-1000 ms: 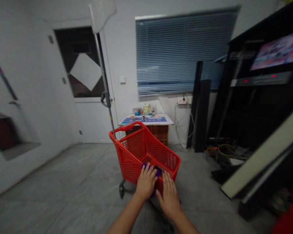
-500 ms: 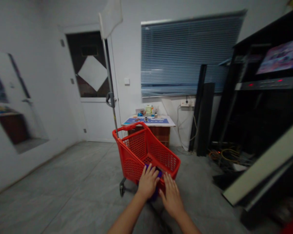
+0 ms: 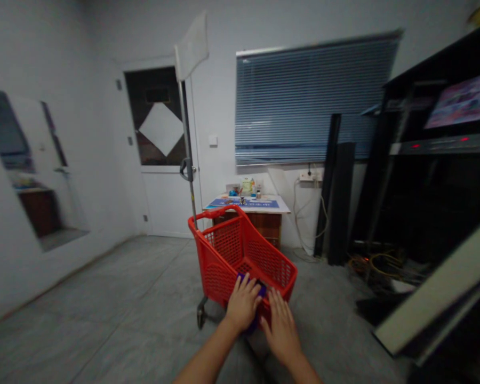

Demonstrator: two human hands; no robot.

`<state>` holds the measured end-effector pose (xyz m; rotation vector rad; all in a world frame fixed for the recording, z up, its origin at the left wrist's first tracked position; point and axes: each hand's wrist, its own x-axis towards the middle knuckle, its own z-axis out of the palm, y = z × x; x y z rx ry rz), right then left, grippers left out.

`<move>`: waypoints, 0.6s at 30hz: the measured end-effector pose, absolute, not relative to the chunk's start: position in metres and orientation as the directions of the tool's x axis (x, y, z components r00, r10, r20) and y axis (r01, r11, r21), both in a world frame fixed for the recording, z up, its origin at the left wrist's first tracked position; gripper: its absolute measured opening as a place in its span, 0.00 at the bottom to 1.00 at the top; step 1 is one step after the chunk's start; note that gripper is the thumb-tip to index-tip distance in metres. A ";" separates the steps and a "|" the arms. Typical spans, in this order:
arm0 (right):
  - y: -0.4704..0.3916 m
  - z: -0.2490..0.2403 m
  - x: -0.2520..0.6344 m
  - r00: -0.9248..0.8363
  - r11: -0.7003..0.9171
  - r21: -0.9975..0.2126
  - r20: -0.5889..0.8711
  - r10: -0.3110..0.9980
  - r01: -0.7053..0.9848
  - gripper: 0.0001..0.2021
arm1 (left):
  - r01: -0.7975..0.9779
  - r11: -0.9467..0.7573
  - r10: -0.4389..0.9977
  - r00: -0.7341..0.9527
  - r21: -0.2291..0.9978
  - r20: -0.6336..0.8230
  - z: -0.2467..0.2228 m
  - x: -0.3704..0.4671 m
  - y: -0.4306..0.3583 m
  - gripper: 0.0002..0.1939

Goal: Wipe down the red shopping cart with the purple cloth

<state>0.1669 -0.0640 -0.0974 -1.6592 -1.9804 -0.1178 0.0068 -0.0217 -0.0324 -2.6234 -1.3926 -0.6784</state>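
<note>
A small red plastic shopping cart (image 3: 216,277) stands on the floor in front of me, its low end nearest. Over that end's rim hangs something purple, apparently a cloth (image 3: 262,291), partly hidden beneath my fingers. My left hand (image 3: 243,305) grips the cloth at the rim, fingers bent over it. Just to the right, my right hand (image 3: 280,325) rests against the cart's front edge with its fingers stretched out and thumb apart. From the cart's back corner a metal pole (image 3: 186,122) rises with a white flag-like panel (image 3: 192,47) on top.
Behind the cart, a small table (image 3: 280,205) holds several small items. A white door (image 3: 168,202) is at the back left, a mirror (image 3: 44,176) on the left wall. To the right stand dark tall panels (image 3: 342,213), loose cables (image 3: 384,264) and a leaning pale board (image 3: 436,293).
The view has tilted up slightly and shifted left, so the room sits lower and further right. Both hands keep their places at the cart's rim.
</note>
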 end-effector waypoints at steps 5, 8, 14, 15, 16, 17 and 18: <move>-0.063 -0.096 0.168 -0.093 0.241 -0.280 0.453 0.887 0.929 0.32 | 0.829 -0.540 0.800 0.450 0.150 0.396 -0.027 0.001 -0.015 0.18; -0.060 -0.097 0.164 -0.094 0.247 -0.286 0.459 0.883 0.926 0.32 | 0.847 -0.508 0.818 0.416 0.158 0.397 -0.027 0.005 -0.017 0.18; -0.056 -0.102 0.164 -0.101 0.264 -0.284 0.482 0.871 0.922 0.32 | 0.832 -0.544 0.792 0.466 0.110 0.394 -0.031 0.012 -0.028 0.19; -0.056 -0.102 0.165 -0.107 0.269 -0.280 0.482 0.870 0.921 0.32 | 0.821 -0.562 0.780 0.485 0.101 0.395 -0.030 0.010 -0.027 0.19; -0.056 -0.102 0.167 -0.116 0.274 -0.275 0.480 0.870 0.922 0.32 | 0.811 -0.577 0.770 0.502 0.095 0.394 -0.029 0.008 -0.025 0.19; -0.057 -0.101 0.168 -0.124 0.278 -0.269 0.476 0.870 0.922 0.31 | 0.806 -0.585 0.765 0.510 0.091 0.393 -0.028 0.005 -0.021 0.19; -0.058 -0.101 0.170 -0.131 0.281 -0.264 0.471 0.872 0.923 0.31 | 0.807 -0.583 0.766 0.510 0.090 0.392 -0.027 0.001 -0.017 0.19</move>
